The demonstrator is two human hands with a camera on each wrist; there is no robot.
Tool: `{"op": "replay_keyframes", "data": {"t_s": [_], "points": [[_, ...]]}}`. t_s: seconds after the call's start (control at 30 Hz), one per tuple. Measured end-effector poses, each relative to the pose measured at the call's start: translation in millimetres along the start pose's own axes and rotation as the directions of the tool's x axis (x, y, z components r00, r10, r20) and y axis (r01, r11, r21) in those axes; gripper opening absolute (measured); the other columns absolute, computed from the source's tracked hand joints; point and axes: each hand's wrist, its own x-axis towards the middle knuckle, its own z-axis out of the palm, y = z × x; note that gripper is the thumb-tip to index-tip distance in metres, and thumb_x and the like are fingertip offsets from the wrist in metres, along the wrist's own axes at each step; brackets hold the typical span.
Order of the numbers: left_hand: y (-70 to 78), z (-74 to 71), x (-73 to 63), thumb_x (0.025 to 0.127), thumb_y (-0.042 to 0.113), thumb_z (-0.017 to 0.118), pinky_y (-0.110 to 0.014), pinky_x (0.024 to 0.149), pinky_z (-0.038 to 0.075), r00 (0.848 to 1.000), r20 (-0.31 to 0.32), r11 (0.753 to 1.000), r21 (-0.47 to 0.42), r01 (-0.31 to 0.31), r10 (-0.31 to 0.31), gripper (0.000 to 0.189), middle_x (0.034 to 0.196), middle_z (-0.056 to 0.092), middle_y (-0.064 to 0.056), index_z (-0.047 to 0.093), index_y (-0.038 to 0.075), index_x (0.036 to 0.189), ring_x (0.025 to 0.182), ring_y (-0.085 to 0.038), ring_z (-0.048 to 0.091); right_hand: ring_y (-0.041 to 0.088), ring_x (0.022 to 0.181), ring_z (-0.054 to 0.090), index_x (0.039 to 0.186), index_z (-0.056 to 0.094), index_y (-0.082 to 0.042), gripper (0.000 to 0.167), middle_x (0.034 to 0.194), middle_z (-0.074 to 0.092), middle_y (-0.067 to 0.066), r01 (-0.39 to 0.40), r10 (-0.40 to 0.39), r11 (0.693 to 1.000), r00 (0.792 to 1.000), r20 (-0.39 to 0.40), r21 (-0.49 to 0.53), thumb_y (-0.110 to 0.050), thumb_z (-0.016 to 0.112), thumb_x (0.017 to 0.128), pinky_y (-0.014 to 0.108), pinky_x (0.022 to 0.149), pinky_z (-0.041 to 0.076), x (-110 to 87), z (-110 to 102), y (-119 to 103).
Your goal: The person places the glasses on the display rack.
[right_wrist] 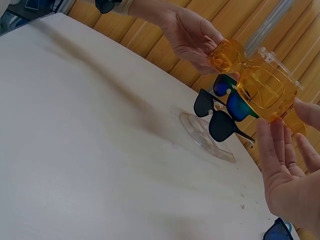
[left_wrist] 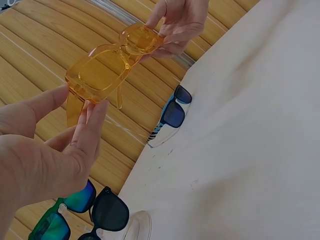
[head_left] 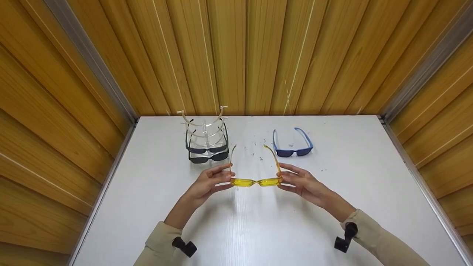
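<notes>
Yellow see-through sunglasses (head_left: 255,182) are held up over the table, lenses facing the person and both temples unfolded toward the back. My left hand (head_left: 211,181) pinches them at the left hinge corner, thumb and fingertips on the frame. At the opposite corner my right hand (head_left: 303,184) pinches the frame in the same way. In the left wrist view the yellow sunglasses (left_wrist: 102,70) span from one hand to the other. Just beyond my left hand, a clear display stand (head_left: 205,129) carries dark sunglasses (head_left: 208,157) and, above them, green-framed mirrored sunglasses (left_wrist: 55,222).
Blue sunglasses (head_left: 294,152) lie with temples open on the white table (head_left: 258,229), behind my right hand. The stand's upper arms hold nothing. Small dark specks mark the tabletop between stand and blue pair. Wood-panelled walls (head_left: 244,55) enclose the back and sides.
</notes>
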Motion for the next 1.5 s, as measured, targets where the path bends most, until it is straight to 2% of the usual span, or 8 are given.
{"op": "replay_keyframes", "data": {"t_s": [0.2,0.43,0.57,0.7,0.83,1.13,1.33,1.5], "points": [[5.2,2.1,-1.8,0.096,0.004,0.068,-0.043,0.103,0.058,0.999,-0.024,1.0,0.0,-0.025,0.025,0.055,0.115,0.071,-0.002,0.051,0.001,0.148,0.108,-0.014,0.071,0.016,0.114,0.068,0.157,0.034,-0.003,0.06,0.118,0.069,0.001,0.015,-0.015,1.0,1.0,0.007,0.012,-0.003,0.057,0.102,0.035,0.106,0.056,-0.7,4,-2],[12.8,4.2,-1.1,0.096,0.004,0.067,-0.042,0.104,0.057,0.998,-0.011,0.998,-0.001,-0.065,0.064,0.058,0.115,0.071,0.001,0.048,0.0,0.15,0.111,-0.014,0.07,0.016,0.113,0.069,0.14,0.057,-0.016,0.039,0.12,0.069,0.003,0.036,-0.035,0.999,0.999,-0.002,0.034,-0.003,0.055,0.103,0.035,0.105,0.056,-0.1,5,-11],[18.7,4.3,-0.3,0.096,0.003,0.067,-0.043,0.104,0.057,0.998,-0.01,0.998,0.005,-0.067,0.067,0.058,0.116,0.07,0.0,0.047,0.001,0.15,0.11,-0.013,0.07,0.016,0.113,0.069,0.137,0.06,-0.017,0.037,0.119,0.069,0.002,0.045,-0.045,0.999,0.999,-0.009,0.019,-0.003,0.056,0.103,0.035,0.105,0.057,0.2,8,-19],[22.8,-0.9,-1.3,0.097,0.004,0.066,-0.043,0.104,0.057,0.996,-0.01,0.996,0.008,-0.087,0.087,0.059,0.117,0.071,0.001,0.045,0.001,0.151,0.11,-0.014,0.07,0.017,0.113,0.069,0.138,0.058,-0.017,0.037,0.121,0.068,0.002,0.069,-0.069,0.997,0.998,0.0,0.017,-0.004,0.057,0.102,0.034,0.104,0.057,6.3,14,-23],[24.2,-7.3,-5.3,0.097,0.004,0.065,-0.042,0.103,0.058,0.994,-0.01,0.994,0.003,-0.108,0.108,0.059,0.118,0.071,0.001,0.043,0.0,0.152,0.111,-0.014,0.069,0.017,0.113,0.068,0.136,0.06,-0.018,0.035,0.122,0.068,0.002,0.099,-0.1,0.995,0.994,0.043,0.027,-0.005,0.054,0.104,0.033,0.105,0.056,11.9,18,-22],[24.7,-17.8,-13.3,0.096,0.004,0.066,-0.043,0.103,0.058,0.993,-0.031,0.994,0.014,-0.113,0.113,0.062,0.12,0.07,-0.002,0.041,0.0,0.153,0.116,-0.018,0.068,0.016,0.114,0.069,0.13,0.065,-0.015,0.031,0.121,0.07,0.002,0.113,-0.116,0.992,0.991,0.068,0.048,-0.004,0.055,0.103,0.033,0.104,0.057,17.8,28,-21],[20.1,-26.8,-18.4,0.097,0.003,0.065,-0.043,0.104,0.058,0.992,-0.051,0.994,-0.01,-0.113,0.112,0.06,0.124,0.069,-0.007,0.043,0.0,0.152,0.114,-0.017,0.068,0.015,0.114,0.068,0.129,0.067,-0.017,0.034,0.122,0.071,0.001,0.104,-0.118,0.987,0.986,0.117,0.12,-0.001,0.048,0.105,0.031,0.106,0.055,23.8,34,-12],[19.2,-31.8,-20.7,0.097,0.002,0.064,-0.043,0.103,0.058,0.991,-0.052,0.992,-0.017,-0.122,0.121,0.056,0.122,0.071,-0.005,0.046,0.002,0.15,0.116,-0.019,0.068,0.016,0.115,0.067,0.131,0.066,-0.015,0.037,0.123,0.072,0.001,0.114,-0.145,0.975,0.977,0.16,0.189,0.001,0.045,0.105,0.031,0.106,0.055,27.8,36,-7]]}}
